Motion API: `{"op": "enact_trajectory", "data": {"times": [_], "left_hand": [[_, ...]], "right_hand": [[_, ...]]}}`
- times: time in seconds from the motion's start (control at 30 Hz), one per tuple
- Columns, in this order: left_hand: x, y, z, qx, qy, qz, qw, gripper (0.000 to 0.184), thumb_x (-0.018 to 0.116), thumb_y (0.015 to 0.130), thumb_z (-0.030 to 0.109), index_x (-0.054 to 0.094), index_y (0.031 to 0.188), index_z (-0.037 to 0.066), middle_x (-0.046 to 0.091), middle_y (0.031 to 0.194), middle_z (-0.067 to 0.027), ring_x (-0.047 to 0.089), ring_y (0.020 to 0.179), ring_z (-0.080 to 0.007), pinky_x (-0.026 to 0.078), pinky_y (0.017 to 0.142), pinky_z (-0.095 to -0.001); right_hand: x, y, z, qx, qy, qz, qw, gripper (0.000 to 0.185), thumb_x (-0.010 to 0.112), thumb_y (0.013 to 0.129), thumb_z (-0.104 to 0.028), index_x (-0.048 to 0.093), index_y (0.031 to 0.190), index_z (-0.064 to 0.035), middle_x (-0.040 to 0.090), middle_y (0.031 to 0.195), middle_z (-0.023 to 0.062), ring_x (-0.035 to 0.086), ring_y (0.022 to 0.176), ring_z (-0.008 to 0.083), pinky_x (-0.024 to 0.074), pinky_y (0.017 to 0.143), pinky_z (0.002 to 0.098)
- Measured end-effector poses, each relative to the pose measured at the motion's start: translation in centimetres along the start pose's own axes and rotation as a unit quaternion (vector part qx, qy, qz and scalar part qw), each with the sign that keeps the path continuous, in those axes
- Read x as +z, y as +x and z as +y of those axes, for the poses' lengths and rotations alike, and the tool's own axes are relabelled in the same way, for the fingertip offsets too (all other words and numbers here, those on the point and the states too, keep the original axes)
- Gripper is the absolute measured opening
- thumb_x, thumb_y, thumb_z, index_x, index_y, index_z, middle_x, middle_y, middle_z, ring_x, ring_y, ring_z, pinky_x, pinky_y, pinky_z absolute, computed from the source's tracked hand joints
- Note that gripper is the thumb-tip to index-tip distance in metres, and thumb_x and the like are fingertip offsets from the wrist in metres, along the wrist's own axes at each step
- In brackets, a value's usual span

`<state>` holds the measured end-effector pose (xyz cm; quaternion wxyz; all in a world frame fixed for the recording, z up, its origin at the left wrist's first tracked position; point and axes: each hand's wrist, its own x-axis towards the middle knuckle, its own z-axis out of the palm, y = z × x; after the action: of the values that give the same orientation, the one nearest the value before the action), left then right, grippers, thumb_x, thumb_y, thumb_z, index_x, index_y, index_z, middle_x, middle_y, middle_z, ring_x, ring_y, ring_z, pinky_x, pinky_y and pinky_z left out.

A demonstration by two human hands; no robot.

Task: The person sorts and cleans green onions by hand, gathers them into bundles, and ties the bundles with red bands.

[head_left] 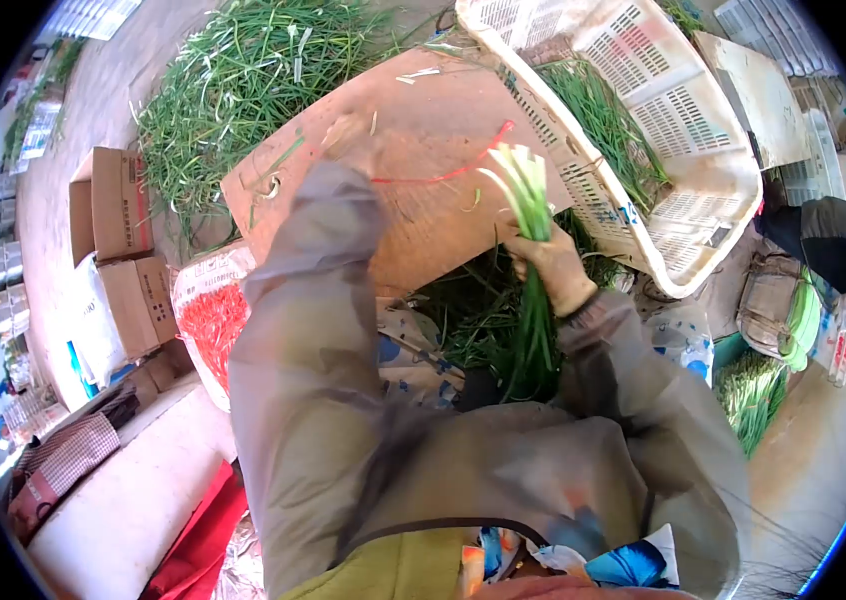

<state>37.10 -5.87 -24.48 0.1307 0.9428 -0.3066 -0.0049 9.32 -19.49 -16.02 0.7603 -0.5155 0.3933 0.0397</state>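
My right hand [555, 262] is wrapped round a bundle of long green stalks [535, 320], whose white ends point up and whose leaves hang down. A thin red strip [443, 178] runs from beside my left cuff to the white ends. The blurred left sleeve [328, 230] reaches over a brown board [423, 120]; the fingers of my left hand cannot be made out. Loose greens [473, 320] lie below the board, near the bundle.
A heap of greens [243, 90] lies behind the board at upper left. A white plastic crate [683, 90] with greens stands at upper right. Cardboard boxes [123, 215] and a bag of red strips [213, 320] are on the left. A dark sleeve [833, 235] shows at the right edge.
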Motion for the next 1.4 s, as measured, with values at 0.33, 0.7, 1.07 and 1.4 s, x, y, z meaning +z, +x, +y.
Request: {"op": "enact_trajectory", "data": {"times": [0.33,0.7,1.07,1.4], "left_hand": [[-9.7,-9.3,7.8,-0.011,-0.450,0.107,0.887,0.026,0.054,0.085,0.000,0.054,0.110,-0.003,0.058,0.104,-0.0091,0.054,0.096,-0.0172,0.042,0.088,-0.0278],[-5.4,-10.2,15.5,0.026,-0.607,-0.063,0.792,0.023,0.055,0.081,-0.007,0.056,0.103,0.000,0.058,0.107,-0.0137,0.056,0.097,-0.0192,0.044,0.088,-0.0310],[-3.3,-9.4,18.5,-0.009,-0.498,-0.161,0.852,0.025,0.059,0.082,-0.001,0.052,0.105,0.002,0.057,0.109,-0.0126,0.056,0.094,-0.0197,0.043,0.086,-0.0315],[-4.3,-8.6,19.0,0.021,-0.424,-0.204,0.882,0.024,0.060,0.081,0.001,0.056,0.105,-0.001,0.059,0.106,-0.0115,0.057,0.094,-0.0195,0.044,0.085,-0.0309]], "right_hand": [[10.4,15.4,2.5,-0.287,-0.596,0.205,0.721,0.049,0.058,0.076,-0.031,0.051,0.116,-0.0046,0.056,0.103,0.0174,0.052,0.104,0.0316,0.0427,0.086,0.0399],[-22.9,14.7,-8.5,-0.215,-0.530,0.215,0.791,0.034,0.055,0.082,-0.026,0.057,0.112,-0.0105,0.062,0.101,0.0149,0.061,0.089,0.0264,0.0479,0.078,0.0360],[-36.3,22.6,11.0,0.239,-0.698,-0.069,0.671,0.034,0.060,0.077,-0.024,0.061,0.106,-0.0073,0.063,0.096,0.0151,0.061,0.086,0.0270,0.0473,0.077,0.0350],[-30.6,23.0,11.6,0.260,-0.668,-0.152,0.681,0.034,0.062,0.076,-0.027,0.063,0.102,-0.0053,0.064,0.093,0.0151,0.061,0.083,0.0274,0.0474,0.075,0.0351]]}}
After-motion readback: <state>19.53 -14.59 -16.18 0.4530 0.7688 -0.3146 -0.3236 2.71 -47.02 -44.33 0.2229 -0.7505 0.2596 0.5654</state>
